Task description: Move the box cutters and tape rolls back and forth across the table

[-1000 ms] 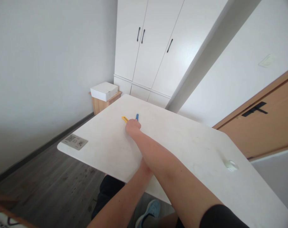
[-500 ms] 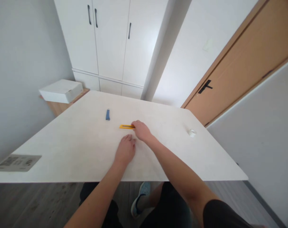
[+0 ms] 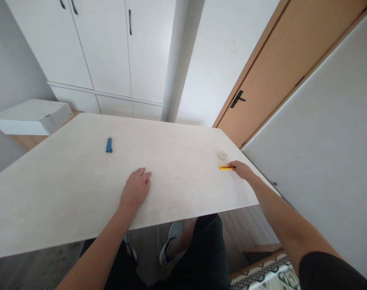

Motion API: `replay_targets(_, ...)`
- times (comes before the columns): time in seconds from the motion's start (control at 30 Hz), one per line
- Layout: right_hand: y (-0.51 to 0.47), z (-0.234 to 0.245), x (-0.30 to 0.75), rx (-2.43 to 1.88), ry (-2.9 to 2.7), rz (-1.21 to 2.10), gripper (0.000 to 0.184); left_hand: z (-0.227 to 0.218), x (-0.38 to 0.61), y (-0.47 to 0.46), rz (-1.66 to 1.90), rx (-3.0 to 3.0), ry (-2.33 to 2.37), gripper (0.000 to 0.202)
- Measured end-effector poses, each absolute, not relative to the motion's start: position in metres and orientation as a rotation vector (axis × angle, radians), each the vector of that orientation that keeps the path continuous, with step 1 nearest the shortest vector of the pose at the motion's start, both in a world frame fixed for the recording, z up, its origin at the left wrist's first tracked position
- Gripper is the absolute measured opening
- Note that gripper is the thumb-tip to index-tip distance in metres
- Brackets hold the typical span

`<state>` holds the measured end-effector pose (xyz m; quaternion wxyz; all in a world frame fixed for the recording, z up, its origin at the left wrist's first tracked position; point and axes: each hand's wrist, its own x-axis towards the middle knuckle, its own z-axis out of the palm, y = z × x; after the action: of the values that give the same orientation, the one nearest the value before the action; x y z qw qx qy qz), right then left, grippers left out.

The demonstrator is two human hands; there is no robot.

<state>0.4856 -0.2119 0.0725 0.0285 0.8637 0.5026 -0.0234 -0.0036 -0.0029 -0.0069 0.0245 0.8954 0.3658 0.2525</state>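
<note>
A yellow utility knife (image 3: pixel 225 167) is pinched at its right end by my right hand (image 3: pixel 241 169), low over the right side of the white table (image 3: pixel 177 141). Just beyond the knife stands a small clear glass dish (image 3: pixel 222 155), apart from it. My left hand (image 3: pixel 136 186) lies on the tabletop left of the middle, fingers stretched out, with nothing in it. Farther off to the left lies a blue object (image 3: pixel 109 145), narrow and upright in the view, perhaps a lighter; its exact kind is unclear.
A white box (image 3: pixel 35 114) sits on a wooden surface beyond the table's left edge. White cabinets (image 3: pixel 104 52) stand behind the table. To the right are a wooden door (image 3: pixel 270 52) and a white wall. A patterned cloth (image 3: pixel 270 276) shows below at the right.
My right hand has carried the utility knife from the middle of the table to the right, close to the glass dish. The view has turned right. My left hand stays on the table.
</note>
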Motion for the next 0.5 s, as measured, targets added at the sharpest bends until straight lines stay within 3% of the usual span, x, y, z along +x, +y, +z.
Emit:
replay_targets(0.27, -0.201, 0.081, 0.48, 2.63, 1.51, -0.012, 0.042, -0.009, -0.002, -0.003, 0.779, 2.773, 1.153, 0.039)
replay_targets(0.5, -0.082, 0.102, 0.364, 2.602, 1.966, -0.11, 0.026, 0.0, -0.002, -0.01, 0.712, 2.694, 1.181, 0.036)
